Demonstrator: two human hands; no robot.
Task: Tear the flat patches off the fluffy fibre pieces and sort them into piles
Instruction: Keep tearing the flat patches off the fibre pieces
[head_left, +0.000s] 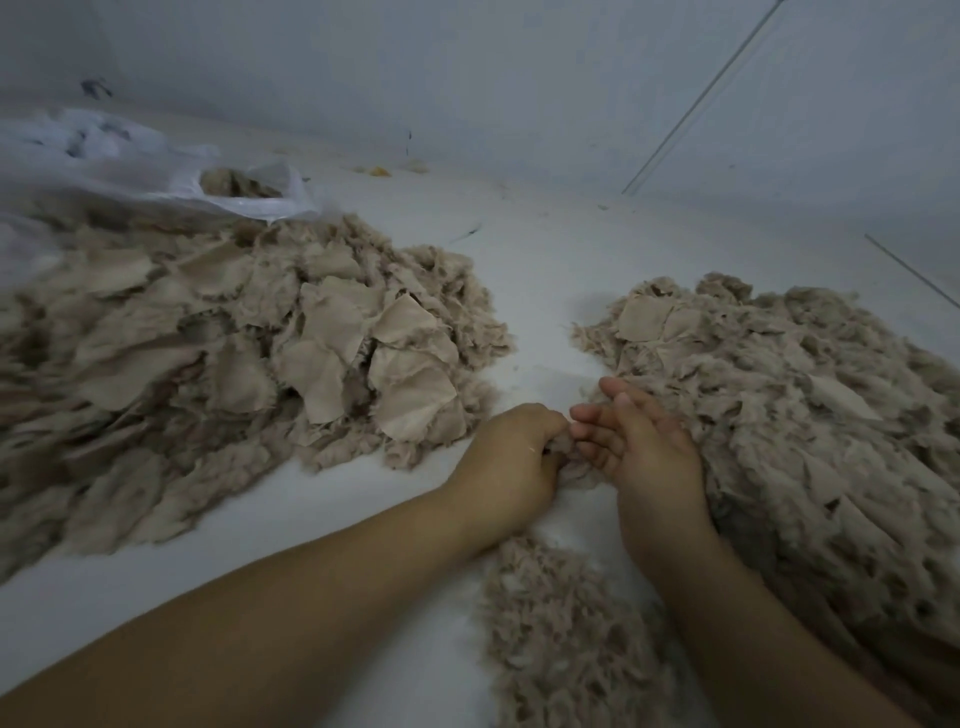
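A wide beige pile (218, 353) of fluffy fibre pieces with many flat patches showing lies on the white floor at the left. A second beige pile (789, 415) spreads at the right. A smaller heap of fluffy fibre (561, 634) lies near me between my forearms. My left hand (509, 462) has its fingers curled round a small fibre piece (563, 452) held between both hands. My right hand (639, 452) is against the same piece with straight, spread fingers, its back resting on the right pile's edge.
A clear plastic bag (156, 166) with more beige fibre in its mouth lies at the back left. Pale walls rise behind and to the right. Small scraps (379, 170) dot the white floor near the wall.
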